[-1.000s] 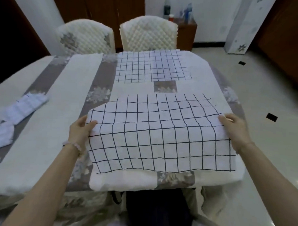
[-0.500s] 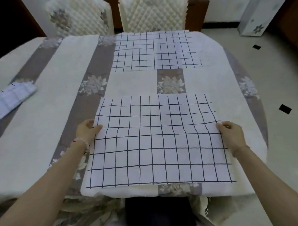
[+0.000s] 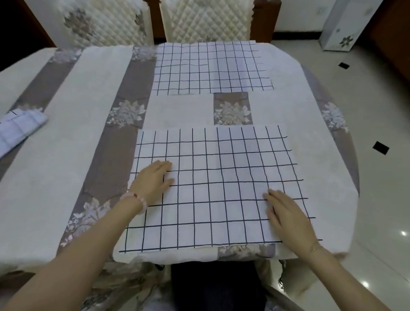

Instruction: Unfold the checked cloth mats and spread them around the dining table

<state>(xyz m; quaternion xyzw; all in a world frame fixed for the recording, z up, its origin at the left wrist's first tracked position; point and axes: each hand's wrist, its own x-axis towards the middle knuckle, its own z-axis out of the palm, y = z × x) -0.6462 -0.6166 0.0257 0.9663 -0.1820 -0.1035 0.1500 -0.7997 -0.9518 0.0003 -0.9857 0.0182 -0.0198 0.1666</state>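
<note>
A white checked cloth mat point(image 3: 217, 174) lies unfolded at the near edge of the dining table point(image 3: 59, 162). My left hand point(image 3: 153, 180) presses flat on its left part with straight fingers. On the mat's right part my right hand point(image 3: 288, 216) lies flat too, fingers pointing up and left. A second unfolded checked mat point(image 3: 211, 67) is spread at the far edge, in front of a chair. Folded checked mats point(image 3: 16, 130) lie at the table's left edge.
Two quilted cream chairs point(image 3: 204, 18) stand behind the table's far side. The tablecloth is cream with grey floral stripes. A tiled floor point(image 3: 375, 114) with small black insets opens to the right. A white floral cabinet point(image 3: 343, 25) stands at the back right.
Both hands let go of the mat's side edges and moved inward onto its top, now pressing flat. The mat has settled flat on the table.
</note>
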